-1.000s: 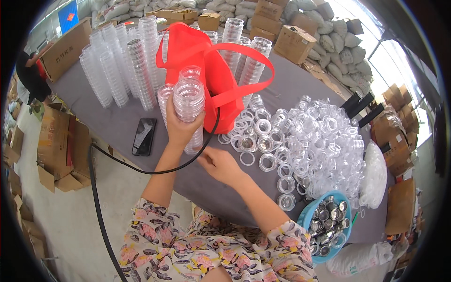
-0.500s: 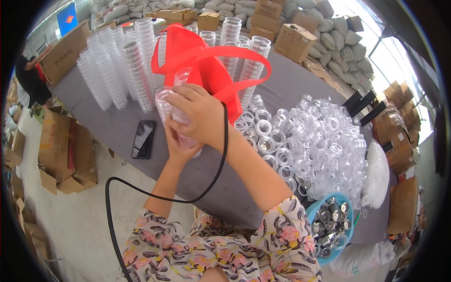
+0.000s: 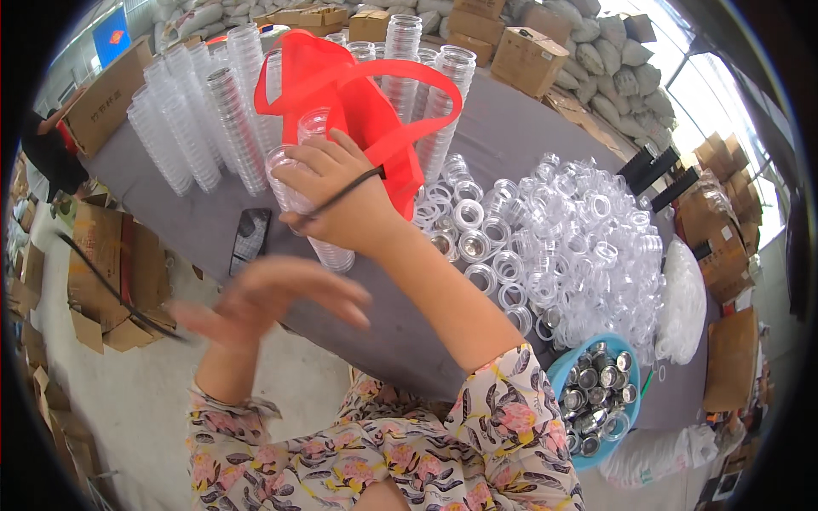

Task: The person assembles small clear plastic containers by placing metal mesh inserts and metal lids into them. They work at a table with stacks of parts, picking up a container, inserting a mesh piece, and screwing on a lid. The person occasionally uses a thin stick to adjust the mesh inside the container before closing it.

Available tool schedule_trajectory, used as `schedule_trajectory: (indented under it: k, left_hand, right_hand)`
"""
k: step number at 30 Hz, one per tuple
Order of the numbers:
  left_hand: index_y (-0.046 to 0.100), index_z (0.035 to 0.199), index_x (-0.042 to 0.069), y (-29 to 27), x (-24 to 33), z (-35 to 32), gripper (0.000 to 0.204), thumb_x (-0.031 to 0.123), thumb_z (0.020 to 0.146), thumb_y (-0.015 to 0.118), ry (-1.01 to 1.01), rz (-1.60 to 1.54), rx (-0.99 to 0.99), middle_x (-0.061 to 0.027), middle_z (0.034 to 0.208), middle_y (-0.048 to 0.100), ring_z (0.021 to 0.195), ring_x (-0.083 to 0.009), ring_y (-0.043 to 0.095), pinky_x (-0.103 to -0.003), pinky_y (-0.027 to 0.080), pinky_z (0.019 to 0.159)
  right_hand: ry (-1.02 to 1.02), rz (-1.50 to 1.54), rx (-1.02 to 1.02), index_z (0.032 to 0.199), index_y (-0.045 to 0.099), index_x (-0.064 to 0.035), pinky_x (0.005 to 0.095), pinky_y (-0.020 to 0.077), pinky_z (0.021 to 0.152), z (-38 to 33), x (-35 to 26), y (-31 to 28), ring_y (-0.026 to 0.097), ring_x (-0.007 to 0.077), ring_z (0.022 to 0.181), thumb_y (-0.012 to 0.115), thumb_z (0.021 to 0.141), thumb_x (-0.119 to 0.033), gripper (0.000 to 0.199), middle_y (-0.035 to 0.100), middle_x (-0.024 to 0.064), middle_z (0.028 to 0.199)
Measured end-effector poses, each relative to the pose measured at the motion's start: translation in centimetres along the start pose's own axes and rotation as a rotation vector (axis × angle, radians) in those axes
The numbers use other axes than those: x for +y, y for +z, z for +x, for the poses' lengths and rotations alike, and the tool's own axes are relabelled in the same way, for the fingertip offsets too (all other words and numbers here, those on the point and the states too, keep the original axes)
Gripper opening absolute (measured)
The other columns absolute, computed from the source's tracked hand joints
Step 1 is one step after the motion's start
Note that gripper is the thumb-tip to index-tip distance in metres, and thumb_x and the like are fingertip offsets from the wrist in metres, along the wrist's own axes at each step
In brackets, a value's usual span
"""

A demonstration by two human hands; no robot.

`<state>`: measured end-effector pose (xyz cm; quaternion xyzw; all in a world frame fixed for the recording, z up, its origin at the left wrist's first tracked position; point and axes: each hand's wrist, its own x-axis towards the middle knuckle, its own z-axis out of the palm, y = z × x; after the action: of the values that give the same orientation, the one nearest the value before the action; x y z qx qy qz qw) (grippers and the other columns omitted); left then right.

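Observation:
My right hand [image 3: 345, 192] is closed round clear plastic cups [image 3: 331, 258] nested in stacks, close in front of a red bag [image 3: 375, 119] with long loop handles. Rims of the held stacks show above and left of the fingers. Apart from them, my left hand [image 3: 277, 294] hangs nearer to me, smeared by motion, its thumb and fingers spread with nothing in them. A black cable [image 3: 348, 189] crosses the right wrist; another length of it swings at the left. Beyond the left hand, a dark phone [image 3: 250, 242] lies on the grey-covered table [image 3: 383, 341].
Tall stacks of clear cups [image 3: 183, 128] stand at the far left, and more [image 3: 452, 94] behind the bag. A heap of clear plastic rings [image 3: 579, 255] covers the right side. By the near right edge, a blue basin [image 3: 558, 375] holds silver metal lids. An opened carton [image 3: 106, 264] sits left.
My left hand has let go of the cups and drawn back toward me and left. The right hand keeps its hold, slightly further left. The cable has swung away to the left.

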<state>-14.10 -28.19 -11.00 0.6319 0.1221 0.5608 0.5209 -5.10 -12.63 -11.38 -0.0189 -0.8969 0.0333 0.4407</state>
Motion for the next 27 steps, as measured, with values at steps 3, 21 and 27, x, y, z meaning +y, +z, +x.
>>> schedule_trajectory:
  k: [3, 21, 27]
  left_hand:
    - [0.045, 0.123, -0.009, -2.6, 1.3, 1.5, 0.082, 0.065, 0.088, 0.032, 0.399, 0.04, 0.367, -0.0255, 0.118, 0.055, 0.109, -0.0376, 0.054, -0.05, 0.042, 0.093]
    - [0.036, 0.129, 0.001, -10.7, -22.2, -7.4, 0.074, 0.018, 0.069, 0.077, -0.084, 0.587, 0.81, -0.0183, 0.122, 0.048, 0.111, -0.0309, 0.051, -0.04, 0.043, 0.093]
    - [0.035, 0.13, 0.002, -7.7, -24.0, -8.4, 0.08, 0.017, 0.065, 0.08, -0.301, 0.867, 0.631, -0.0175, 0.119, 0.051, 0.111, -0.0295, 0.053, -0.038, 0.045, 0.091]
  right_hand:
    - [0.037, 0.075, -0.007, 0.105, 0.06, -0.0137, 0.0435, 0.0457, 0.088, -1.7, -1.6, -0.2, 0.055, 0.0292, 0.106, 0.078, 0.057, -0.025, 0.053, 0.057, 0.0081, 0.113]
    - [-0.018, -0.042, 0.098, 0.099, 0.065, -0.0154, 0.034, 0.0516, 0.073, -4.2, -2.5, -2.6, 0.058, 0.0246, 0.091, 0.076, 0.053, -0.021, 0.047, 0.058, 0.0044, 0.107]
    - [0.068, -0.029, 0.055, 0.101, 0.065, -0.0153, 0.0343, 0.0527, 0.07, -4.1, -2.4, -4.8, 0.058, 0.0242, 0.089, 0.077, 0.053, -0.022, 0.05, 0.059, 0.0046, 0.107]
